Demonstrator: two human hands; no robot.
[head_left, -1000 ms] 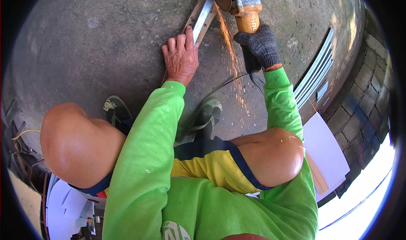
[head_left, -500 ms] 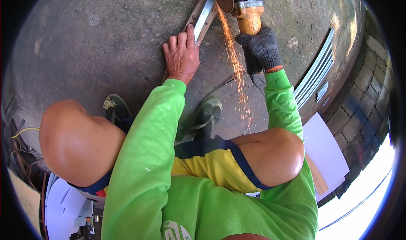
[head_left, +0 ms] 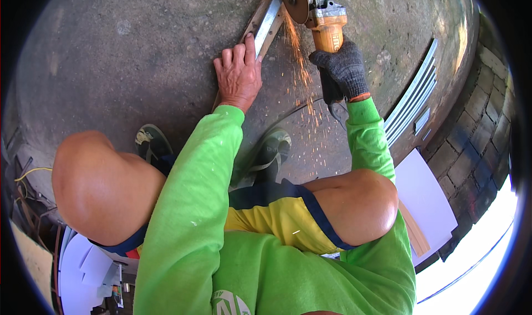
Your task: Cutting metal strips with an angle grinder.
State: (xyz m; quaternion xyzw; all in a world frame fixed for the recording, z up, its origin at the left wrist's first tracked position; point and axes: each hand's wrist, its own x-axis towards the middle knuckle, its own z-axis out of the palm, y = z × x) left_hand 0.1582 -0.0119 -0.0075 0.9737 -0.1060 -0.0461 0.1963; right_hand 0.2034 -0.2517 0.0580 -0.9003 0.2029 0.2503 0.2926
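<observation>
In the upper middle of the ground (head_left: 138, 65), the bare left hand (head_left: 239, 77) is pressing half-curled fingers over the near end of a metal bar (head_left: 268, 22); the thumb is hiding, so I cannot tell how far the grip is closing. The bar is lying along a brown board (head_left: 272, 36). Orange sparks (head_left: 302, 71) are streaming toward the person, thinner than 0.5 s ago, and the disc (head_left: 294, 3) is sitting slightly nearer, suggesting lighter cutting contact. The gloved right hand (head_left: 344, 68) is wrapping tightly around the yellow grinder (head_left: 328, 32). Farther right, thin metal strips (head_left: 413, 93) are lying.
</observation>
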